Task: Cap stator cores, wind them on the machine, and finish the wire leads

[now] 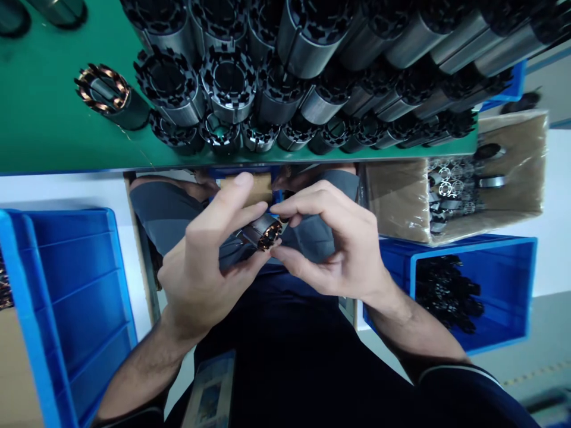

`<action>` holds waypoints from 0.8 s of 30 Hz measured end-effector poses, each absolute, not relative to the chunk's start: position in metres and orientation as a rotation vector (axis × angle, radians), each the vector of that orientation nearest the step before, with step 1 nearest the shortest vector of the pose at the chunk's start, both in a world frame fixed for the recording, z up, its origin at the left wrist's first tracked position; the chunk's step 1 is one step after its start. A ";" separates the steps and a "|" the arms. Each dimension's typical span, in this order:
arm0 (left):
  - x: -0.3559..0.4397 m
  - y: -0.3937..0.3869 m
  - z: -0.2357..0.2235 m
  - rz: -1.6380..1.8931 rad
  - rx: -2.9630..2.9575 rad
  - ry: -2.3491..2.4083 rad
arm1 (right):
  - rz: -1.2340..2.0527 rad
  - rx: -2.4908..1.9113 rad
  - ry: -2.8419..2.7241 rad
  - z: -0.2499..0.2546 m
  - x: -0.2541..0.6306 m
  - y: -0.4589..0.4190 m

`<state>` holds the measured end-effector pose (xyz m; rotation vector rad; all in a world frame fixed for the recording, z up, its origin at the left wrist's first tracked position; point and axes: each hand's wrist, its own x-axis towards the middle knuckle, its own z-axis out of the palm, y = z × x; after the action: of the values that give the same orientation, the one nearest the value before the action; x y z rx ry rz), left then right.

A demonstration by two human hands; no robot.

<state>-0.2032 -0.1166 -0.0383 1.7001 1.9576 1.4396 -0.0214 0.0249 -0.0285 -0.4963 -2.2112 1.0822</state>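
Observation:
A small motor stator (pixel 262 232), a metal cylinder with copper windings at one end, is held above my lap. My left hand (pixel 205 255) is closed around its body between thumb and fingers. The wound end faces toward me and to the right. My right hand (pixel 332 241) has its thumb and forefinger at that copper end, touching its rim; whether a small part is pinched there I cannot make out. Another copper-wound stator (pixel 107 95) stands on the green bench, left of several rows of metal stator cores (pixel 227 83) with black slotted ends.
The green bench (pixel 53 137) ends just beyond my hands. To the left stands a blue crate (pixel 84 297). On the right are a plastic-lined cardboard box (pixel 397 202) of metal rings and a blue bin (pixel 504 297) of black parts. A brown block (pixel 254 189) lies below the bench edge.

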 end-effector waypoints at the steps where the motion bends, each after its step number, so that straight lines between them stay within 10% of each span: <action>1: -0.204 -0.118 -0.037 1.399 1.708 1.947 | 1.120 -0.467 -2.225 -0.027 -0.020 0.028; 24: -0.204 -0.113 -0.035 1.280 1.743 1.796 | 1.279 -0.429 -2.317 -0.007 -0.008 0.046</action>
<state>-0.2043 -0.1131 -0.0347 1.7433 1.7963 1.2796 -0.0085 0.0457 -0.0075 -0.4295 -2.3173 1.2787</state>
